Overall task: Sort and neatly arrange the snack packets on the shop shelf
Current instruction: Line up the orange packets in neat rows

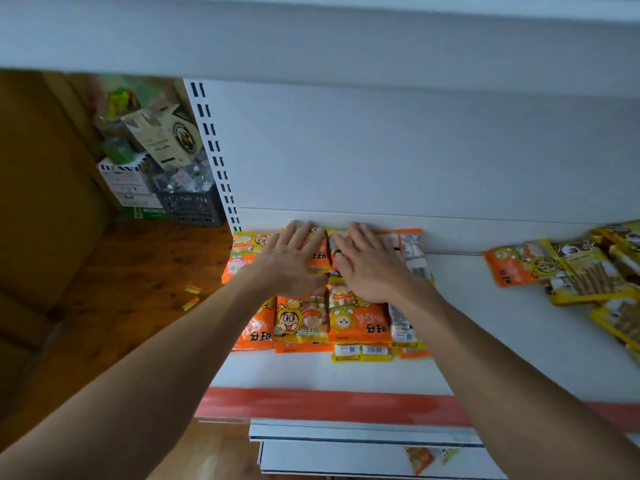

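A white metal shop shelf (485,341) with a red front strip (311,405) is seen from above. At its left end, a block of orange and yellow plastic snack packets (360,323) is laid flat in two rows, the rear row pushed against the white back panel (415,150). Several packets in the block are turned printed side down, so that barcodes are shown.

The left hand (287,261) is laid flat, palm down, on the rear row, with fingers spread and extended; nothing is gripped by it. The right hand (370,268) is placed just beside it in the same manner, open and pressed onto the packets, its fingertips reaching the back of the shelf. The two hands are held close together, nearly touching at the thumbs.

Well apart, at the right end of the same shelf, a loose heap of yellow and orange snack packets (581,271) is left lying at mixed angles, overlapping one another.

To the left of the shelf upright, a dark plastic crate (190,207) and stacked cartons (128,181) are seen on a brown wooden floor (138,265), where two small packets (192,296) are lying.
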The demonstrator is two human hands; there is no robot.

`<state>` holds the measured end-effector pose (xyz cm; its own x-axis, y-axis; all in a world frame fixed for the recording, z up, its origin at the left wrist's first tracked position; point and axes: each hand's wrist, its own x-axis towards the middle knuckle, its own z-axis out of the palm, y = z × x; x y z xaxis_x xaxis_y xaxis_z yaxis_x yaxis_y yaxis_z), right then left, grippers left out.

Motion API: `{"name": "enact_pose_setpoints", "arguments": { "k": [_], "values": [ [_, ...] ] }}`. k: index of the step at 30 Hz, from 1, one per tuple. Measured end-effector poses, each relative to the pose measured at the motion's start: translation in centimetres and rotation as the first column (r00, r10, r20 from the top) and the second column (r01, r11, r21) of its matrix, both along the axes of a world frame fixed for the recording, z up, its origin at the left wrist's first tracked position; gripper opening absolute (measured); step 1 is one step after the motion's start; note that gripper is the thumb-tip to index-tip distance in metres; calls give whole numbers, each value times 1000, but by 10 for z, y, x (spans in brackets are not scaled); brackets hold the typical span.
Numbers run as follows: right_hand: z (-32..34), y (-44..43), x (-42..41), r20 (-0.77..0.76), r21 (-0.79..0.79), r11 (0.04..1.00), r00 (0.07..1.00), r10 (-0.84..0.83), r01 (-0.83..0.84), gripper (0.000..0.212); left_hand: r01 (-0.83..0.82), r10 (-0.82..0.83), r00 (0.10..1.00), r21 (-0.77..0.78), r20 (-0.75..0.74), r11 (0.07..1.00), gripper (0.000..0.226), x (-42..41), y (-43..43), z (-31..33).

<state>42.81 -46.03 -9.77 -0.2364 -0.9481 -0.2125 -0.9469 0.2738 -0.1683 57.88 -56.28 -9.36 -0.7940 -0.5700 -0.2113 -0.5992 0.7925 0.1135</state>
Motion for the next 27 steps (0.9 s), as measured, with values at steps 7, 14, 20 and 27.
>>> {"name": "enact_pose_setpoints", "arguments": {
  "k": [7,14,20,27],
  "values": [
    [33,5,11,20,-184,978,995,-98,100,53,-17,13,997,-46,-82,999,85,2,11,24],
    [59,40,3,-23,-283,885,920,-392,370,41,-20,4,976,-73,-218,997,46,-18,55,56],
    [56,114,-42,-41,-233,809,825,-563,540,40,138,-144,956,-42,-255,990,45,-63,104,58],
    [46,200,-110,19,-244,698,723,-691,673,47,280,-258,933,56,-250,958,51,-152,168,36]
  ]
}}
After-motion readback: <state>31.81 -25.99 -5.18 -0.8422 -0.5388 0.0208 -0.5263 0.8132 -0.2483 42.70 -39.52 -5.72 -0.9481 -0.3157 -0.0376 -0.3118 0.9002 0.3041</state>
